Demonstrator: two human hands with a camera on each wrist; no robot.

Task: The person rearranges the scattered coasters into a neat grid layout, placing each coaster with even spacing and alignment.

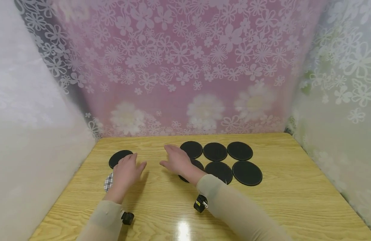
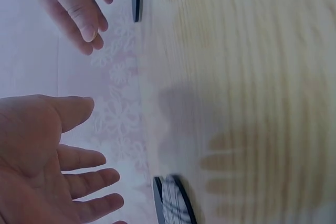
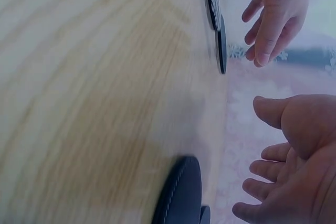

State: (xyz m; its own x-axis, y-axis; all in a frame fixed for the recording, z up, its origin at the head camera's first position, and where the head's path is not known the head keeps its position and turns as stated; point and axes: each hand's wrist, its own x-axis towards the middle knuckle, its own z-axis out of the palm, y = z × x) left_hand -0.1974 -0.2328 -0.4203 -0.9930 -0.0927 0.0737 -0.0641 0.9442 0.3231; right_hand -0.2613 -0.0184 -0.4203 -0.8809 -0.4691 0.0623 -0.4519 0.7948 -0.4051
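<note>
My left hand [image 1: 126,172] hovers over the left part of the table, its fingers relaxed and holding nothing. It overlaps a round black coaster [image 1: 116,159] and a white-and-black plaid coaster [image 1: 108,182], which is partly hidden behind it. My right hand [image 1: 177,160], also empty with fingers extended, is beside a group of round black coasters [image 1: 219,172] and covers part of the near left one [image 1: 197,164]. In the left wrist view the plaid coaster [image 2: 176,203] shows a dark rim. Pale stitching runs along the edge of a black coaster [image 3: 178,192] in the right wrist view.
The black coasters on the right lie flat in two rows, with a far right one [image 1: 240,151] and a near right one [image 1: 247,173]. They rest on a light wooden table [image 1: 293,201]. Flower-patterned curtains [image 1: 185,67] hang behind it and at both sides.
</note>
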